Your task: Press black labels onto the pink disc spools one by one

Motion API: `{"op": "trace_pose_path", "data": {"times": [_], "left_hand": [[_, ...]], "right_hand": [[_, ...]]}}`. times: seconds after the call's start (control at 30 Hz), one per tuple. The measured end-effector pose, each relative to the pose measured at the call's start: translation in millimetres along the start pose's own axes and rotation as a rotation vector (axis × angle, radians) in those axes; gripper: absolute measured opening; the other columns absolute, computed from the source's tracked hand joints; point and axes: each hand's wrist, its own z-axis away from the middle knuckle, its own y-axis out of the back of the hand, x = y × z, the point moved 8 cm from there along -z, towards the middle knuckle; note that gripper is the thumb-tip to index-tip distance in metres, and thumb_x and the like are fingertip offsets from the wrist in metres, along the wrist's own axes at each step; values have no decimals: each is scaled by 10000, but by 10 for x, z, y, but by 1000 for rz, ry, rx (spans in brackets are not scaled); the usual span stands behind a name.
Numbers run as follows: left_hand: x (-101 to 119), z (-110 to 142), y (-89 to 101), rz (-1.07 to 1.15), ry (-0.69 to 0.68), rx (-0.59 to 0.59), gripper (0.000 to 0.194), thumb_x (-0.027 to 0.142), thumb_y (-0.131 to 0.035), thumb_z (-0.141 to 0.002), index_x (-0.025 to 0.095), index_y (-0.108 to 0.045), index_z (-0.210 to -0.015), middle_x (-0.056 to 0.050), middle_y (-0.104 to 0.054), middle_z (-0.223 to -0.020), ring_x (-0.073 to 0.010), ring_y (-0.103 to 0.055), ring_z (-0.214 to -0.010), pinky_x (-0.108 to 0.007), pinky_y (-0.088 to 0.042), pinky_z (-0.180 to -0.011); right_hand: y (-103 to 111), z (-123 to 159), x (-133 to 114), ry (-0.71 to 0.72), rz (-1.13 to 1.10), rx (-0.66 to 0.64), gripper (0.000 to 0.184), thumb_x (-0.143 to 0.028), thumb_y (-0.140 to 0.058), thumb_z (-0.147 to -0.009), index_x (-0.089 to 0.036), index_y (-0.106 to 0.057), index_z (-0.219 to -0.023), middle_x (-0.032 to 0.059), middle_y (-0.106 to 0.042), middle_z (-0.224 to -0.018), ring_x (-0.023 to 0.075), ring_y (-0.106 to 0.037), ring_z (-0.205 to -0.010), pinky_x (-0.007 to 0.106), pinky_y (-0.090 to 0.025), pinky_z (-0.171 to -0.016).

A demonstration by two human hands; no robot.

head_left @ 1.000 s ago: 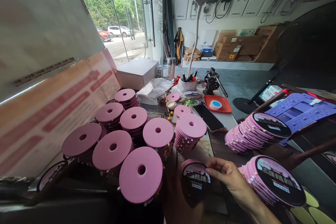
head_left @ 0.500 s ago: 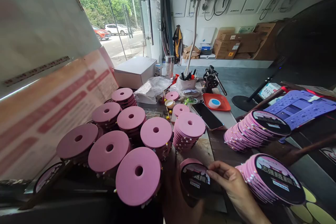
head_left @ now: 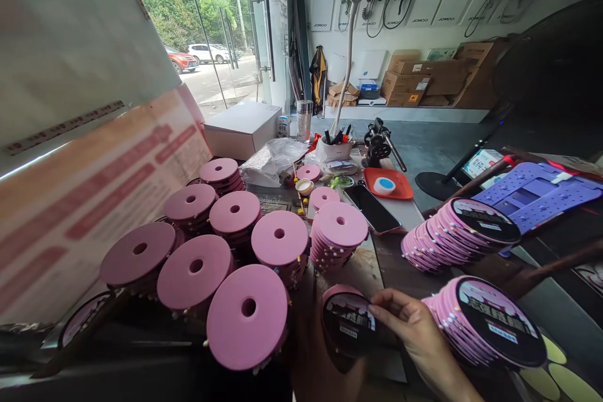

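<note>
My right hand pinches the right edge of a round black label with pale lettering and a picture. The label lies over a pink foam disc, whose upper rim shows behind it. Dim and blurred at the bottom, my left hand grips the disc from its lower left; most of its fingers are hidden. Right of my right hand stands a stack of pink discs topped by a black label. To the left, several piles of plain pink discs have centre holes and pins round their edges.
Another labelled stack stands farther back on the right, near a purple plastic stool. Behind the piles are a phone, a red tray, a pen holder and a white box. Yellow-green round sheets lie at lower right.
Hardly anything differs. Both hands and the labelled disc keep nearly the same place, apart from a very slight shift of the whole view.
</note>
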Motion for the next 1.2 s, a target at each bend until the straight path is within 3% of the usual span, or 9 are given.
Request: {"op": "trace_pose_path", "data": {"times": [0.23, 0.4, 0.63, 0.73, 0.83, 0.93, 1.2], "left_hand": [[9, -1, -12, 38, -47, -56, 711, 138, -571, -604, 226, -381, -1283, -105, -439, -1319, -289, -362, -1277, -443, -354, -1032], [14, -13, -14, 49, -101, -52, 692, 140, -551, -628, 220, -381, -1293, -106, -458, -1311, -299, -335, -1296, -473, -315, -1057], [-60, 41, -29, 54, -104, -51, 767, 135, -548, -604, 236, -341, -1336, -89, -377, -1398, -291, -297, -1321, -422, -300, -1076], [-78, 60, -40, 68, -143, -57, 667, 182, -495, -703, 232, -330, -1347, -89, -385, -1398, -259, -336, -1305, -386, -347, -1047], [-67, 54, -36, 78, -187, -54, 601, 206, -410, -788, 243, -278, -1374, -79, -346, -1427, -237, -284, -1332, -384, -305, -1074], [-49, 44, -22, 81, -210, -48, 608, 199, -393, -808, 260, -228, -1390, -72, -283, -1463, -240, -224, -1355, -404, -256, -1099], [-37, 35, -19, 88, -233, -54, 605, 245, -393, -832, 266, -184, -1400, -84, -264, -1468, -255, -217, -1357, -447, -274, -1086]], "right_hand": [[-14, 2, 38, -15, -33, -20, 253, -377, -805, -477, -193, -676, -593, -4, -638, -572, 146, -558, -585, 229, -452, -557], [-16, 18, 45, -41, -53, -21, 248, -359, -815, -465, -199, -675, -592, -17, -633, -567, 131, -546, -580, 211, -443, -555], [-18, 1, 47, -20, -39, -32, 231, -351, -809, -483, -197, -677, -595, -17, -632, -570, 129, -542, -591, 207, -437, -566], [-4, -2, 48, 0, -21, -28, 220, -349, -802, -503, -199, -678, -604, -17, -632, -578, 130, -542, -595, 210, -435, -571], [1, 0, 48, 3, -22, -31, 218, -347, -802, -502, -199, -678, -603, -15, -632, -576, 134, -543, -589, 214, -438, -563], [-3, 7, 46, -6, -35, -30, 217, -343, -804, -493, -201, -677, -598, -17, -633, -569, 132, -547, -579, 210, -441, -557], [-20, 15, -22, 52, 46, 1, 223, -350, -787, -490, -184, -671, -582, -2, -641, -555, 148, -564, -569, 221, -448, -550]]}}
